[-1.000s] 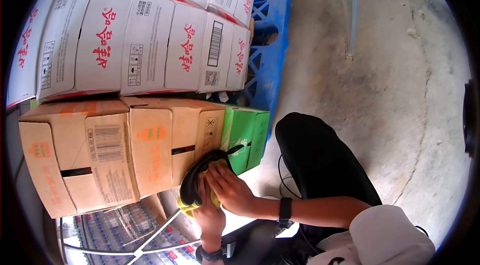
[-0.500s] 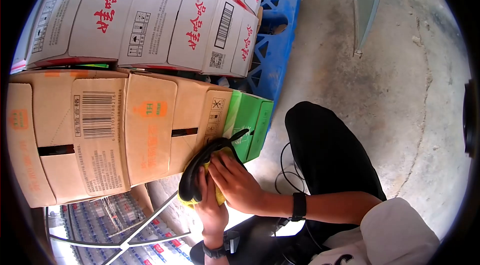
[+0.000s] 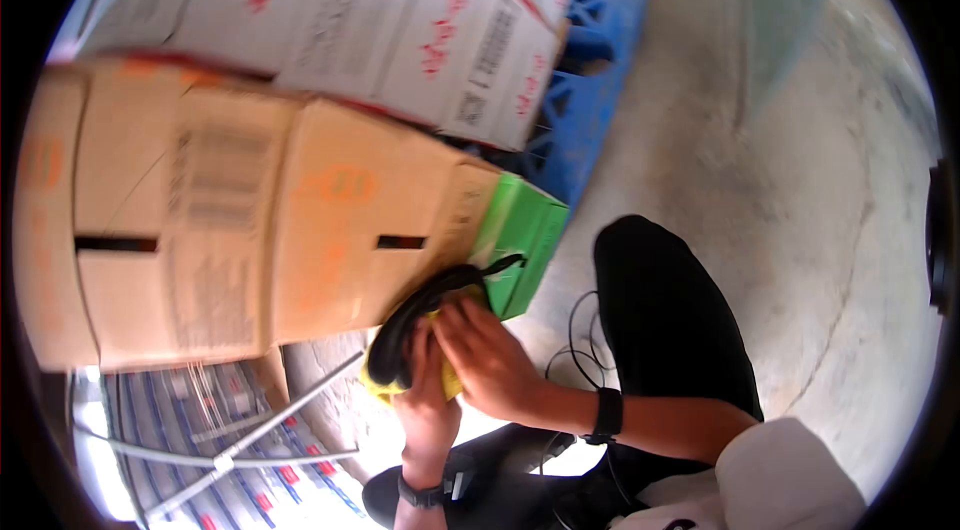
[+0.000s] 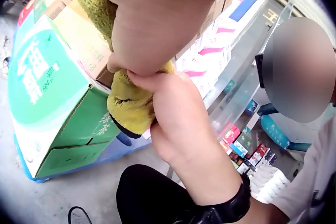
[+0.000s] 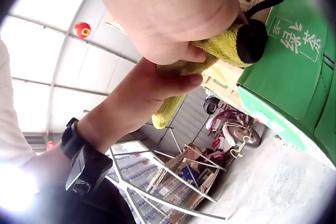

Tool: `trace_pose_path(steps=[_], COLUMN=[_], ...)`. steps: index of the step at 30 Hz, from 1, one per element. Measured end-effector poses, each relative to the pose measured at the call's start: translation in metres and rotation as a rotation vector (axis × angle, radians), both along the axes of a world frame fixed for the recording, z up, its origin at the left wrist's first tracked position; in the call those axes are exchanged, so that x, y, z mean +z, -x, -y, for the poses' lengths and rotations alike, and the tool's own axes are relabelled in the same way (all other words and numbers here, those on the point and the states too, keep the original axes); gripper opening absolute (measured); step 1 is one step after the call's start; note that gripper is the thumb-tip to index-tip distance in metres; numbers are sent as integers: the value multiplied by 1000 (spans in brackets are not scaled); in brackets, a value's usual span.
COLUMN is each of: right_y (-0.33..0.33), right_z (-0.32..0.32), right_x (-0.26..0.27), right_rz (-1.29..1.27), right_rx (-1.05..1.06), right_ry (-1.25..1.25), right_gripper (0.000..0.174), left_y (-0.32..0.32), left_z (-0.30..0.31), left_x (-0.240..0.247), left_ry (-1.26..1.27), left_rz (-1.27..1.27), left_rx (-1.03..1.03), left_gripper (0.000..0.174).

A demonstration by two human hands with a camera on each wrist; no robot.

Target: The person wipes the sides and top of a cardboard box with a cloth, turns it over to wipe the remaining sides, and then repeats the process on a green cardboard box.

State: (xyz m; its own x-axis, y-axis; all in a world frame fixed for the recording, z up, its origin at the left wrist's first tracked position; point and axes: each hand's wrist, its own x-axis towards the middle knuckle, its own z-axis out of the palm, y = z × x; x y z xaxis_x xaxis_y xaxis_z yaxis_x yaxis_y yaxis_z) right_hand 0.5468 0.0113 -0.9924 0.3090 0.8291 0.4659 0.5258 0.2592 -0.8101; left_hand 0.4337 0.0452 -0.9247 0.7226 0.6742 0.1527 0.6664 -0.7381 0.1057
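Note:
A plush cloth, yellow [image 4: 126,103] on one side and black [image 3: 400,335] on the other, is folded over in both hands. My left hand [image 3: 428,395] grips its lower part, with the thumb and fingers along the black fold. Close beside it, my right hand [image 3: 490,360] holds the upper part, fingers bent over the yellow pile. The right wrist view shows a black strap [image 5: 265,4] sticking out from the cloth's end, in front of a green carton [image 5: 294,40]. In the head view, the bundle overlaps the corner of a brown carton [image 3: 340,230].
White cartons with red lettering [image 3: 390,40] are stacked behind the brown ones, on a blue pallet [image 3: 590,90]. A white metal frame [image 3: 270,430] stands at lower left by packed bottles. A black cable [image 3: 575,330] lies on the concrete floor [image 3: 790,230].
The head view has shifted and tilted, so the cartons appear rotated and the image is blurred now. Both hands keep hold of the folded cloth, which lies slightly farther right in view.

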Motion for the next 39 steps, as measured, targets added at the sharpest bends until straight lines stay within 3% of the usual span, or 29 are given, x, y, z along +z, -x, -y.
trace_pose_path(steps=[4, 6, 10, 13, 14, 16, 17, 20, 23, 24, 27, 28, 31, 32, 35, 37, 39], right_y=[-8, -9, -4, -4, -4, -7, -10, -8, -14, -13, -26, -27, -23, -20, -16, -14, -9], right_z=[-1, -3, -2, -11, -5, 2, -6, -11, -5, -6, -7, -13, -37, -42, -44, -33, -32], right_x=[2, -2, -6, -17, -21, -20, -22, -9, 23, 43, 92, 97, 119, 136, 224, 290, 340], right_rz=[17, 92, 173, 201, 209, 237, 259, 252, 274, 278, 542, 559, 658, 698, 747, 862, 976], right_rx=[47, 54, 49, 53, 53, 98, 110, 118, 169, 160, 399, 512, 715, 751, 669, 465, 269], right_ry=[14, -21, -25, -70, -72, -38, -84, -127, 88, 98, 471, 456, 515, 439, 393, 48, -368], right_gripper=[76, 70, 75, 74, 74, 72, 70, 66, 64, 52, 38, 28, 27, 27, 28, 36, 36], left_y=[6, 6, 18, 18, 25, 21, 22, 29, 36, 34, 43, 51, 73, 77, 79, 73, 61], left_z=[-6, -9, -10, -16, -3, 0, -7, -9, -11, -11, -5, -6, -21, -31, -47, -30, -17], left_x=[-4, 0, -2, -13, -29, -17, -16, -21, 0, 0, 24, 29, 73, 83, 163, 238, 258], left_ry=[-27, -13, -13, -190, 96, -1, -130, -185, -182, -207, -121, -48, 374, 388, 192, -64, -532], left_rz=[21, 75, 27, 232, 16, 14, 163, 201, 124, 198, 306, 352, 245, 368, 349, 356, 763], left_rx=[5, -12, -24, -99, 105, 41, 11, 0, -49, -66, -40, -36, 17, -47, -91, -32, -9], left_gripper=[66, 70, 58, 61, 68, 66, 65, 62, 57, 50, 41, 41, 51, 47, 42, 36, 35])
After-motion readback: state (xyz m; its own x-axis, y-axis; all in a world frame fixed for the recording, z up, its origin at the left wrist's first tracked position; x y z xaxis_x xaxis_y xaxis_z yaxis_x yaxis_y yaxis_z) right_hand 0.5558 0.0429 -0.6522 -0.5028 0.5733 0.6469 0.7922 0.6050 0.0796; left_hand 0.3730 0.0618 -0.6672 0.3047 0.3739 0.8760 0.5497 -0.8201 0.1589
